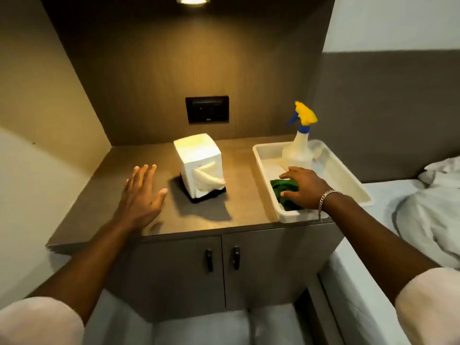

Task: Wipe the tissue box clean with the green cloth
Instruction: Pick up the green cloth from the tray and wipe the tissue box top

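A white upright tissue box (198, 155) on a dark base stands mid-counter, a tissue hanging from its front slot. The green cloth (283, 188) lies crumpled in the near corner of a white tray (348, 180) at the right. My right hand (302, 186) lies over the cloth with fingers spread on it; I cannot tell whether it grips the cloth. My left hand (142, 192) hovers open above the counter, left of the tissue box and apart from it.
A spray bottle (298, 145) with a yellow and blue head stands at the tray's far end. The brown counter (244, 185) tops a cabinet with two doors. A dark socket plate (207, 109) sits on the back wall. A bed with white linen (410, 220) lies at the right.
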{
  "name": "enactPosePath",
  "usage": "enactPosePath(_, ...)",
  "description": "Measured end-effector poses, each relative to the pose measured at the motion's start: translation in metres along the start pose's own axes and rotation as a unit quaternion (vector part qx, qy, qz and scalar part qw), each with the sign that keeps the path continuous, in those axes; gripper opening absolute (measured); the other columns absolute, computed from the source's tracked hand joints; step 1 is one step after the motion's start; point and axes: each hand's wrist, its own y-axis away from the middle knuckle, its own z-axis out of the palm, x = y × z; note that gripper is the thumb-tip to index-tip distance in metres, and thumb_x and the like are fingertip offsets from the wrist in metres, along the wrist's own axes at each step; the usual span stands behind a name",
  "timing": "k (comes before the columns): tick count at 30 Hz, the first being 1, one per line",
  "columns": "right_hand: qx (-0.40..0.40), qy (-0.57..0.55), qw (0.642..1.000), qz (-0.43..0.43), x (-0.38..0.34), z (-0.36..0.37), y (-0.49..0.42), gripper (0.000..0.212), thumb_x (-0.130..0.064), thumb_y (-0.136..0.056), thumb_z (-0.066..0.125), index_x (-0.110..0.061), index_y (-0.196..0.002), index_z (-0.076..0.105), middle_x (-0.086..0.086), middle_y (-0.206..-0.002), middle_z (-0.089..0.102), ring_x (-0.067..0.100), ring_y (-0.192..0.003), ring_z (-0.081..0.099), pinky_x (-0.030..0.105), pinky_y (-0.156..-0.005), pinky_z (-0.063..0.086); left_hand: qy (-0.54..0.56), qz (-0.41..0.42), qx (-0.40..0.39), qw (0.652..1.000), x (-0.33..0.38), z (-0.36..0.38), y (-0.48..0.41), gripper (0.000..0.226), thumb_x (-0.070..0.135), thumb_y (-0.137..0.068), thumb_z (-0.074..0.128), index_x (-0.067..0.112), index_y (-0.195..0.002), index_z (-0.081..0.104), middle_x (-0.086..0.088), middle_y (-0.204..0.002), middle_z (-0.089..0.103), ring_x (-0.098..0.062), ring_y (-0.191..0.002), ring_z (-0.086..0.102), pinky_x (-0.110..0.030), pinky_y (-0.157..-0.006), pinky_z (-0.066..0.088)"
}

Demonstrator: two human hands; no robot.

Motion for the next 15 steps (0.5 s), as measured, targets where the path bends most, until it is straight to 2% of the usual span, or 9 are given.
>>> enactPosePath(3, -0.063, -0.008, 0.998, 0.020, 0.008, 0.006, -0.015, 0.066, -0.042, -0.076, 0.070, -0.026, -0.136, 0.047, 0.010, -0.138, 0.048, 0.032, -0.122, 0.048, 0.050, -0.102, 0.043, -0.055, -0.040, -0.075, 0.995, -0.015, 0.027, -0.007, 0.072, 0.046, -0.095, 0.041, 0.018, -0.151, 0.006, -0.010, -0.162, 0.004, -0.028, -0.148, -0.003, -0.052, -0.118, 0.005)
enactPosePath(7, -0.090, 0.005, 0.995, 0.031, 0.015, 0.018, -0.025, 0.076, -0.041, -0.075, 0.071, -0.032, -0.142, 0.036, 0.011, -0.147, 0.038, 0.036, -0.129, 0.041, 0.045, -0.106, 0.038, -0.113, -0.064, -0.137, 0.982, -0.030, 0.054, -0.008, 0.075, 0.061, -0.092, 0.024, 0.022, -0.151, 0.000, -0.007, -0.162, -0.005, -0.025, -0.148, -0.008, -0.054, -0.117, -0.001)
enactPosePath(9, -0.076, 0.026, 0.996, 0.028, 0.017, 0.023, -0.026, 0.076, -0.036, -0.074, 0.073, -0.034, -0.142, 0.037, 0.011, -0.150, 0.037, 0.035, -0.130, 0.040, 0.044, -0.105, 0.038, -0.138, -0.066, -0.138, 0.979, -0.034, 0.061, -0.010, 0.078, 0.067, -0.087, 0.012, 0.024, -0.151, 0.000, -0.005, -0.162, -0.006, -0.025, -0.148, -0.007, -0.054, -0.115, -0.004)
enactPosePath(12, -0.035, 0.052, 0.998, 0.021, 0.018, 0.027, -0.024, 0.070, -0.027, -0.075, 0.072, -0.033, -0.138, 0.043, 0.010, -0.150, 0.040, 0.035, -0.128, 0.045, 0.043, -0.102, 0.041, -0.153, -0.062, -0.132, 0.978, -0.042, 0.069, -0.010, 0.080, 0.070, -0.084, 0.005, 0.026, -0.150, -0.003, -0.003, -0.162, -0.007, -0.024, -0.148, -0.005, -0.055, -0.114, -0.004)
enactPosePath(15, 0.017, 0.053, 0.998, 0.013, 0.014, 0.027, -0.022, 0.060, -0.019, -0.076, 0.072, -0.032, -0.131, 0.052, 0.009, -0.135, 0.058, 0.036, -0.115, 0.057, 0.041, -0.093, 0.049, -0.159, -0.059, -0.119, 0.978, -0.048, 0.072, -0.011, 0.080, 0.071, -0.084, 0.004, 0.027, -0.150, -0.002, -0.002, -0.162, -0.003, -0.025, -0.148, -0.003, -0.056, -0.114, -0.002)
